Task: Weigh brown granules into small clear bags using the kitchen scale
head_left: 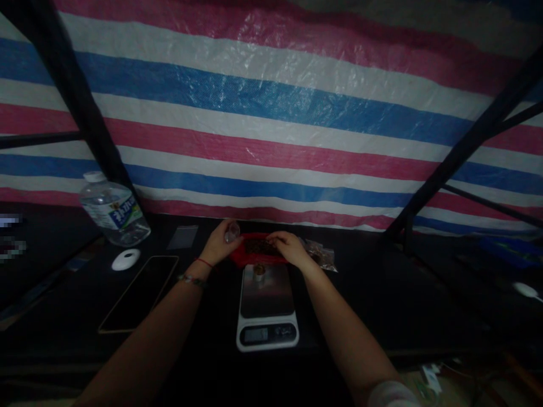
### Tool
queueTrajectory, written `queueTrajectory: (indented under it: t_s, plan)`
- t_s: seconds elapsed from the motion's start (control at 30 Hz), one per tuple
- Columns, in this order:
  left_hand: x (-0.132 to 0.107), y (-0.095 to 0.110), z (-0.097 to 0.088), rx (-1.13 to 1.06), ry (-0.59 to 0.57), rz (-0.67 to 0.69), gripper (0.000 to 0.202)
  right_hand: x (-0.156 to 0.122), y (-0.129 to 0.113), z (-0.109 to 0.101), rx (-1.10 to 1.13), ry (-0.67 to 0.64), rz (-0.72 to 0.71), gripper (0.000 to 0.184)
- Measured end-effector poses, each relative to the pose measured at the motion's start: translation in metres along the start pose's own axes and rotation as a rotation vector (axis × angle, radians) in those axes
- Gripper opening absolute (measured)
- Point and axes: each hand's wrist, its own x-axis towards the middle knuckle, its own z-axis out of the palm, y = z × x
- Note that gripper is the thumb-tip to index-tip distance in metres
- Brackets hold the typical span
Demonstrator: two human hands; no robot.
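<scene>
My left hand is closed around a small clear plastic cup at the left edge of a red bag. Inside the bag lie dark small pieces. My right hand reaches over the bag's right side, fingertips pinched together at the pieces; whatever they grip is too small to name. Just in front stands a white kitchen scale with a metal plate and a display. A small round container with brownish contents sits at the back of that plate.
Small clear bags with brown contents lie right of the red bag. To the left are a flat clear bag, a phone, a white mouse and a large water bottle. A striped sheet hangs behind the black table.
</scene>
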Motion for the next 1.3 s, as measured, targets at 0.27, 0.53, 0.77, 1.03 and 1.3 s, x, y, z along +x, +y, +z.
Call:
queueTrajectory:
  t_s: [0.27,0.53,0.77,1.03,1.3]
  plan:
    - [-0.009,0.003,-0.002,0.034,0.086,0.073,0.068,-0.021,0.001,-0.004,-0.023,-0.041,-0.077,0.029]
    - [-0.016,0.022,-0.017,0.152,-0.133,0.271,0.064,-0.033,-0.024,-0.007,-0.176,-0.212,-0.210,0.024]
    - [-0.017,0.024,-0.005,0.166,-0.206,0.243,0.066,-0.035,-0.035,-0.004,-0.178,-0.374,-0.256,0.062]
    - [-0.017,0.021,0.007,0.149,-0.234,0.169,0.071,-0.036,-0.031,0.008,-0.205,-0.380,-0.238,0.041]
    - [-0.019,0.028,0.003,0.181,-0.224,0.199,0.057,-0.036,-0.028,0.006,0.013,-0.132,-0.092,0.033]
